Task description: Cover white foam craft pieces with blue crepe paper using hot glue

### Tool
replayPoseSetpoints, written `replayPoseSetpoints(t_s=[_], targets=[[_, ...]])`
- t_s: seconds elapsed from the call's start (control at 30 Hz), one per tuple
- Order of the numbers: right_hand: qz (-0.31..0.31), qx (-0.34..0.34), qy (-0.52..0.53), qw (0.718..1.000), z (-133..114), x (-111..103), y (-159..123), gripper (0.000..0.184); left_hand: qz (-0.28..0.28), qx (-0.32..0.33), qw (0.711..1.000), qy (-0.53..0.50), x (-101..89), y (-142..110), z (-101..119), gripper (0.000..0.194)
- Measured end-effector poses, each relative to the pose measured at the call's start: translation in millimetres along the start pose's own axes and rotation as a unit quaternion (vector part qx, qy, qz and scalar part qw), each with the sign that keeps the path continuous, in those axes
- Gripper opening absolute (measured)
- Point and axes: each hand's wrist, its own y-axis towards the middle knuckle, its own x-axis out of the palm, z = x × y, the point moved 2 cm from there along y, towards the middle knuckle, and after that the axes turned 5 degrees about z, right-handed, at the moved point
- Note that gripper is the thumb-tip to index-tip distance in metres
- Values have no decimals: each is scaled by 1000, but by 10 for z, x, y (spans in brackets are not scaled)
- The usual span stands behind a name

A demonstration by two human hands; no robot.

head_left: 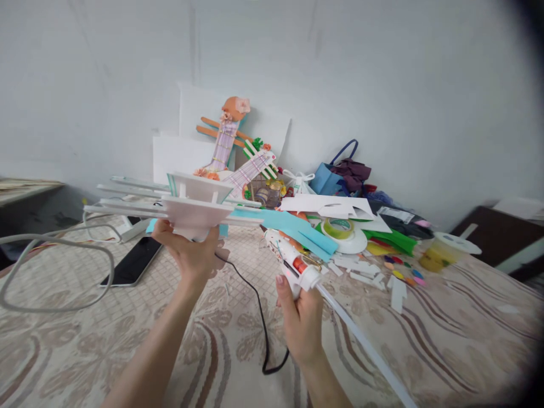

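My left hand [191,249] grips a white and pale-blue foam-board model [198,212] from below, its long thin strips sticking out to the left and right. In my right hand [301,311] is a white hot glue gun [287,255], its dark nozzle pointing up and left close to the model's right side. A long clear glue stick [361,340] runs out of the gun's back end. From the gun's area a black cord [259,300] curls over the tablecloth between my arms. Part of the model's underside is hidden by my left fingers.
A black phone [134,262] and a looped white cable [63,309] lie at the left. Two decorated craft figures [225,141] lean against white boards at the back. Blue strips [297,229], a tape roll [339,228], paper scraps [361,269] and a plastic cup [442,252] sit on the right.
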Motion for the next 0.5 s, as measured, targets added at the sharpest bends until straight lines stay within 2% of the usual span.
replayPoseSetpoints(t_s=[0.17, 0.4, 0.5], targets=[[-6, -32, 6, 999, -68, 69, -25, 26, 1, 0, 1000, -5, 2, -3, -9, 75], [-58, -22, 33, 998, -214, 211, -64, 20, -3, 2, 1000, -3, 0, -15, -16, 74], [-56, -37, 42, 997, -290, 246, -49, 21, -2, 1, 1000, 2, -3, -16, -23, 73]])
